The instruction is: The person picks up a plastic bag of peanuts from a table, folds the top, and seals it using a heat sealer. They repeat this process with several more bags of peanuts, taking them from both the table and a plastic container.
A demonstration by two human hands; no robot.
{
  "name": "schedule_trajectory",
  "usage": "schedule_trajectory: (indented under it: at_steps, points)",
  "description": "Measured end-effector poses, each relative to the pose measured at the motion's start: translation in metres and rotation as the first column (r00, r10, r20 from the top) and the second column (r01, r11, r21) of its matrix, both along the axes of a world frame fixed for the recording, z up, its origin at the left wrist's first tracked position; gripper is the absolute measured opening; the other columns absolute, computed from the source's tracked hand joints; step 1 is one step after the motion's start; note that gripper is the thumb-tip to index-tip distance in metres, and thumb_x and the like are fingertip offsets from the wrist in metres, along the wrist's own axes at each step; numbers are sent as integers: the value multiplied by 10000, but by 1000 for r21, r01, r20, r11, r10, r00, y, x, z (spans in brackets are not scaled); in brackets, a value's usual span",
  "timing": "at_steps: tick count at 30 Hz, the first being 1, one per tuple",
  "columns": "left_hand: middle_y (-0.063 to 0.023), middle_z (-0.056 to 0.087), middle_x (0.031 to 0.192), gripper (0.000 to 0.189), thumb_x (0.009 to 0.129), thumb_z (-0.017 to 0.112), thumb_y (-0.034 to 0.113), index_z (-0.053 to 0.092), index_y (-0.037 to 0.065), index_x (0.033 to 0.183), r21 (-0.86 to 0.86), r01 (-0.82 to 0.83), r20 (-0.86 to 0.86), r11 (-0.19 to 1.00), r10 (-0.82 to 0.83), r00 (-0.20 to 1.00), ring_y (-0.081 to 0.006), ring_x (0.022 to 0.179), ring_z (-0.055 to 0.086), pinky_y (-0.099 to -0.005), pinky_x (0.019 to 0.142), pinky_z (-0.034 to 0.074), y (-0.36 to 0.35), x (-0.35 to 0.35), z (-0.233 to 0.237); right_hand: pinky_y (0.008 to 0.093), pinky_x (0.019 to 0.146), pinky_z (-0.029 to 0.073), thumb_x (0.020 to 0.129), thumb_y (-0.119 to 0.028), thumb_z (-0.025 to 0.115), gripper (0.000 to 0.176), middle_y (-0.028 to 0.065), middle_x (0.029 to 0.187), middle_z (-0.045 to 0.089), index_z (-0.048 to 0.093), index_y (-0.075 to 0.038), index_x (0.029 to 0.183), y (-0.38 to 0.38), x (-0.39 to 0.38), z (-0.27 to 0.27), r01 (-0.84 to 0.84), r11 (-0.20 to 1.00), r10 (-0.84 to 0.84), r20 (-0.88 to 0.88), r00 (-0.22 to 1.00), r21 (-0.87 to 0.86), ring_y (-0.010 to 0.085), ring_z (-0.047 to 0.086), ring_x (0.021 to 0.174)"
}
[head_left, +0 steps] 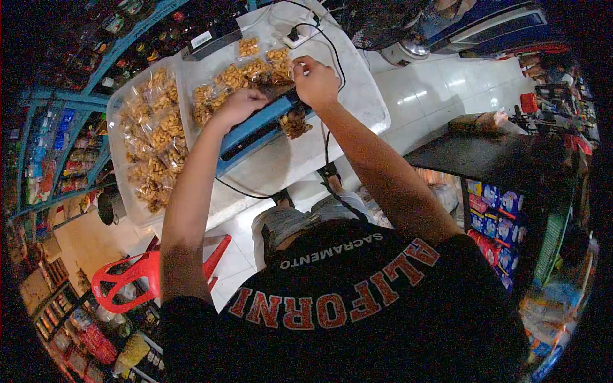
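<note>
A long blue heat sealer (258, 129) lies slantwise on the white table. A small clear bag of brown snack pieces (295, 124) hangs on its near side, towards the right end. My left hand (241, 106) is beyond the sealer's left half, fingers bent and close together; what they grip is hidden. My right hand (315, 82) is raised at the sealer's right end, fingers pinched by a small pale bit I cannot make out. Packed snack bags (233, 78) lie in a shallow tray behind the sealer.
A translucent tub (117, 112) full of snack bags stands at the left. A power strip (300, 37) with a plug and black cable sits at the table's back. A red plastic chair (150, 271) is at lower left, a dark counter (460, 156) on the right, and stocked shelves stand around.
</note>
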State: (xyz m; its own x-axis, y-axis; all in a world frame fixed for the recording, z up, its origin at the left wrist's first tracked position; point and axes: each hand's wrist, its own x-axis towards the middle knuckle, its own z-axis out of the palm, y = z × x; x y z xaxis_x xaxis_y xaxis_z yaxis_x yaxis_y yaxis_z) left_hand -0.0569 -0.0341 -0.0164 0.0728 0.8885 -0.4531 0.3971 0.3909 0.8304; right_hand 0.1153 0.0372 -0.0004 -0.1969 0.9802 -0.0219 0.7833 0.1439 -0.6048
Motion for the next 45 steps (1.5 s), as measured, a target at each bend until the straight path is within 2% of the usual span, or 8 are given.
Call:
schedule_trajectory:
  at_steps: [4,7,11,12,25,29,32,45]
  points:
    - [-119,616,854,289,789,492,327,596,102,938,306,-144,-277,941,233,932,-262,797,582,-337,717,438,18,28,3,527,809,357,773,-417,432,349,113,1016,553,551,-201,1020,0,-3,7,17,995,-5,120,993,-95,332,475,996]
    - [-150,602,924,345,786,419,322,590,83,968,172,-88,-597,981,175,783,-302,885,566,-378,783,428,30,69,19,541,876,311,766,-462,404,422,140,1106,502,521,-205,1079,-1,-8,20,94,963,-34,229,973,-253,358,406,1090]
    - [-177,582,967,381,765,372,287,590,48,965,50,-190,-639,980,178,749,-314,928,551,-398,820,413,23,82,35,575,868,316,766,-480,379,492,173,1151,474,502,-159,1119,20,-8,-1,-25,907,130,222,966,-421,385,432,1072]
    - [-182,578,977,381,759,370,274,593,34,954,33,-190,-646,981,166,745,-314,938,548,-400,824,410,21,83,41,503,859,367,776,-470,360,520,194,1119,494,536,-75,1064,14,-2,21,-351,886,444,335,831,-304,385,481,1010]
    - [-174,579,988,385,778,368,310,611,54,932,53,-182,-691,982,168,703,-309,951,543,-443,908,296,24,83,43,412,664,479,795,-223,387,263,180,880,577,563,-53,889,24,-1,-18,-475,879,416,539,732,-35,324,575,804]
    - [-166,581,985,408,797,351,344,615,57,915,67,-161,-741,985,157,653,-297,952,542,-459,894,304,25,86,47,404,655,479,788,-214,396,241,187,830,580,572,-55,835,20,0,-16,-455,888,354,531,770,69,320,578,773]
    - [-162,575,999,414,802,345,355,603,55,925,-46,-206,-638,977,130,759,-296,963,534,-488,883,302,30,83,47,406,609,480,774,-228,439,215,164,767,590,599,-88,803,12,-3,-11,-191,964,135,278,951,185,331,582,659]
    - [-179,557,1024,404,782,359,324,582,43,967,-54,-190,-697,980,100,710,-322,986,513,-434,868,350,30,85,44,368,746,459,709,-243,461,312,136,868,601,558,-118,979,11,-4,10,-88,991,105,180,978,-99,289,555,862]
